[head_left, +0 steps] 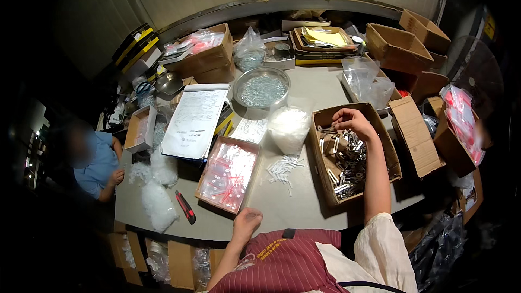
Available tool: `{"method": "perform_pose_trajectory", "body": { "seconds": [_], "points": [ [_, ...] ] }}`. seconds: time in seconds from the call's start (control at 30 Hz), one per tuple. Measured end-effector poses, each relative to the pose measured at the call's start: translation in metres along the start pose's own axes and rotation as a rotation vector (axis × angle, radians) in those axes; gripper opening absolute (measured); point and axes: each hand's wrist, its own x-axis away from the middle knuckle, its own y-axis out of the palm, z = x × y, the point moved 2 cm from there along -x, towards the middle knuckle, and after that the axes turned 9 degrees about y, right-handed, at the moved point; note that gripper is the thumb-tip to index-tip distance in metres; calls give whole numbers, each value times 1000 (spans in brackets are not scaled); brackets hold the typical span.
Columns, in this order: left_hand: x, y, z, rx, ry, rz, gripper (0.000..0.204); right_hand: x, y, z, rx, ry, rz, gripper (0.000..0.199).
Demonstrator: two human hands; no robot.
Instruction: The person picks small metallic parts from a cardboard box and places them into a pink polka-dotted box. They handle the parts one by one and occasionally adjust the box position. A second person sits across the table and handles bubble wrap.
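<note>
Desk, grey, crowded with boxes and bags.

Open cardboard box at the right of the desk, long axis running away from the person, slightly angled. It holds a heap of small shiny metal parts, piled loosely with no common direction.

Right hand reaches in over the box's far end, directly above the parts; forearm runs along the box's length. Fingers curled downward and drawn close together, tips at the pile. Whether a piece is pinched between them I cannot tell.

Left hand well apart from the box, at the desk's near edge, just beside the shallow tray of clear bags. Loosely closed, nothing visible in it.

Right hand is plainly the nearer one.

Small white tubes lie scattered between tray and box.
</note>
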Motion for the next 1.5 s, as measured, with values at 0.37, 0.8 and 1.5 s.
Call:
{"method": "perform_pose_trajectory", "body": {
  "seconds": [0.37, 0.8, 1.5],
  "points": [
    [3, 2, 4, 110, -27, 27, 18, -16, -10, 27, 119, 75, -1, 19],
    [0, 2, 4, 71, -18, 18, 17, -11, 6, 25, 943, 53, 335, 23],
    [2, 0, -13, 31, -9, 45, 19, -43, 20, 84, 1385, -96, 370, 19]
  ]
}}
